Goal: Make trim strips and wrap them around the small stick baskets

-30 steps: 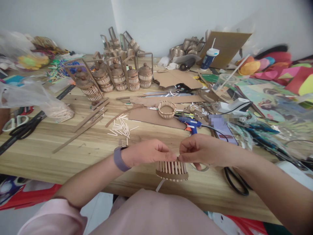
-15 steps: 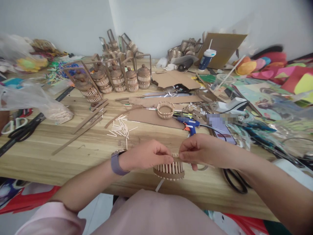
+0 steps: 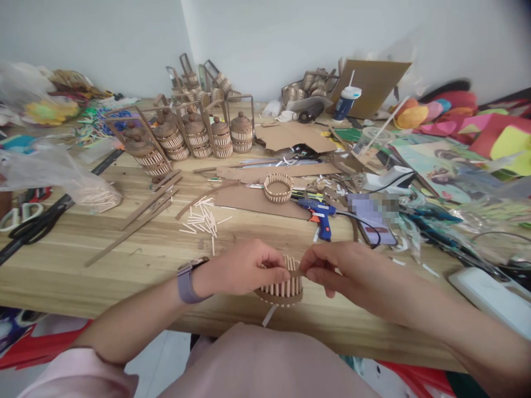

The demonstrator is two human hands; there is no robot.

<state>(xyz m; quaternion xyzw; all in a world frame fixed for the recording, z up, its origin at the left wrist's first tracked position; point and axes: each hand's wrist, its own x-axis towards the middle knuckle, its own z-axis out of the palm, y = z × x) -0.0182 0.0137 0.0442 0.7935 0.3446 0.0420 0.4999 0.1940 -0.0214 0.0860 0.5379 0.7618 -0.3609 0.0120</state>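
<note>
Close to the table's front edge is a curved band of short pale wooden sticks (image 3: 282, 287) joined by brown cardboard strips. My left hand (image 3: 243, 268) grips its left part, thumb along the upper strip. At the right end of that strip, my right hand (image 3: 342, 268) pinches with thumb and forefinger. The fingers hide both upper ends of the band. Beyond my hands lie a blue glue gun (image 3: 319, 213), a finished ring of sticks (image 3: 278, 189) on cardboard and a heap of loose sticks (image 3: 203, 218).
Several small lidded stick baskets (image 3: 194, 135) with tall handles stand at the back left. Brown strips (image 3: 136, 218) and black scissors (image 3: 43, 224) lie at left. To the right are a phone (image 3: 373, 218), cables and a white box (image 3: 493, 301). A lidded cup (image 3: 347, 104) stands behind.
Both hands and the stick band have shifted slightly left in view. My right hand still pinches the strip's end, and the black loop beneath my right forearm is no longer visible.
</note>
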